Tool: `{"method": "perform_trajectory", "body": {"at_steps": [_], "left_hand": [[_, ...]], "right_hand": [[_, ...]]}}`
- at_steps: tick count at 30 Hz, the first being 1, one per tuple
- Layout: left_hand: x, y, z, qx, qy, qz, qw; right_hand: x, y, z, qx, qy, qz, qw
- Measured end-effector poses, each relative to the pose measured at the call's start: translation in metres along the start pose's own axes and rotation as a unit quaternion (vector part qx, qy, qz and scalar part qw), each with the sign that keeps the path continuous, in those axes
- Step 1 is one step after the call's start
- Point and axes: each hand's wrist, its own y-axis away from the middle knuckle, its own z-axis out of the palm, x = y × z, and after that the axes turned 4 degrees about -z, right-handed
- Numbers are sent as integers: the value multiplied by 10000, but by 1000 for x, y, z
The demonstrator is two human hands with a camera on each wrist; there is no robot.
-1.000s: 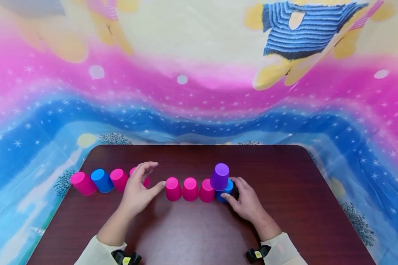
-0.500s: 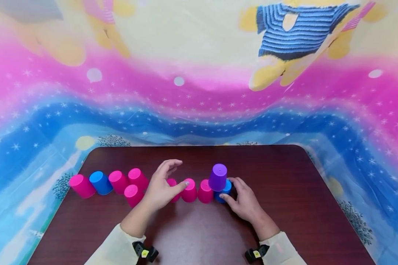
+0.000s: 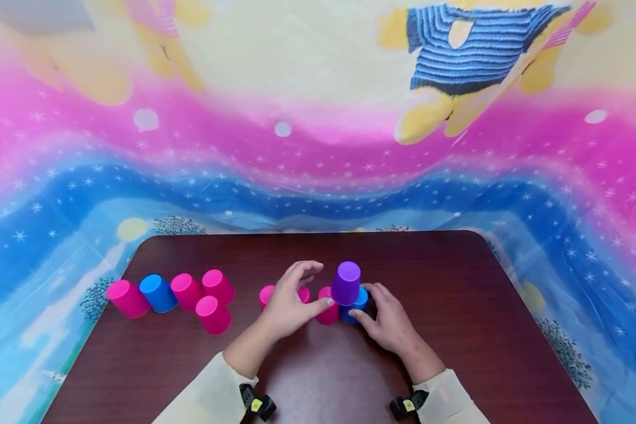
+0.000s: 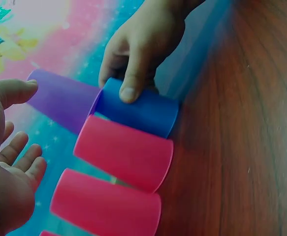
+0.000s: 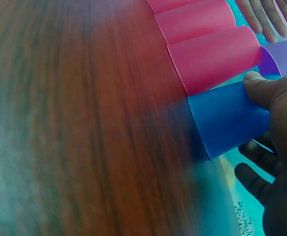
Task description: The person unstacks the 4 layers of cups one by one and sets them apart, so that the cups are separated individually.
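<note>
- Now the left hand [image 3: 287,306] has moved rightward along the row, and its thumb is just beside the purple cup [image 3: 346,284]; whether they touch cannot be told.
- Its fingers are spread and hold nothing.
- That shift leaves the front pink cup [image 3: 213,316] uncovered on the left of the table [image 3: 456,277], near an outlying blue cup [image 3: 159,293].
- The right hand [image 3: 394,321] stays at the row's right end, its thumb and fingers gripping the base blue cup [image 4: 143,113].
- The purple cup remains upside down on top, apparently bridging the base blue cup and the neighbouring pink cup [image 4: 123,152].
- For the work in hand, this probably means the lower cup is being steadied while the free hand comes within reach of the upper one, which it does not yet grip.
- From the head, the left hand hides much of the middle pink cup [image 4: 106,201]; the left wrist view bares its side, and shows the right thumb lying flat on blue.
- Only the right wrist view shows that hand's lower fingers standing off the cup, and the row's rims lined up, seemingly touching; the outlying cups appear in the head view alone.
</note>
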Motion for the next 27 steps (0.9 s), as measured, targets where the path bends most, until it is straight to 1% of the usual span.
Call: {"method": "perform_trajectory", "body": {"at_steps": [3, 6, 11, 16, 20, 27], "left_hand": [[0, -4, 9, -129, 61, 3, 9999], [2, -7, 17, -189, 57, -29, 9998], [3, -12, 27, -299, 57, 54, 9995], [3, -15, 34, -346, 3, 31, 9994], [2, -18, 37, -342, -21, 15, 9994], [2, -20, 42, -335, -43, -154, 9993]], "right_hand": [[1, 0, 0, 23, 25, -36, 10000], [2, 0, 0, 16, 39, -89, 10000], [3, -1, 1, 99, 87, -271, 9995], [5, -1, 1, 198, 177, -450, 9986], [4, -2, 1, 193, 184, -413, 9988], [4, -1, 0, 116, 173, -307, 9993]]}}
